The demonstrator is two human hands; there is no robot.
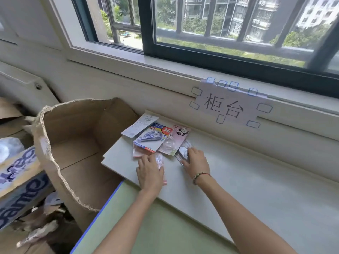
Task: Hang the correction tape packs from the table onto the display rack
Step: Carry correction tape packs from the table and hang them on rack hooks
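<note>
Several correction tape packs lie in a loose pile on the white table (238, 180) under the window. A blue-carded pack (149, 138) with a red "36" badge lies on top, a pink panda pack (176, 138) to its right, a white card (139, 125) behind them. My left hand (149, 171) lies flat over a pink-edged clear pack (161, 162) at the pile's near edge. My right hand (196, 160) rests on a clear blister pack (183, 151), fingers curling over its side. No display rack is in view.
A torn, open cardboard box (77, 143) stands left of the table. Further left are stacked cartons with blue lettering (16, 176) and scraps on the floor. A paper sign (225, 105) is taped to the sill. A green surface (156, 226) lies below the table edge.
</note>
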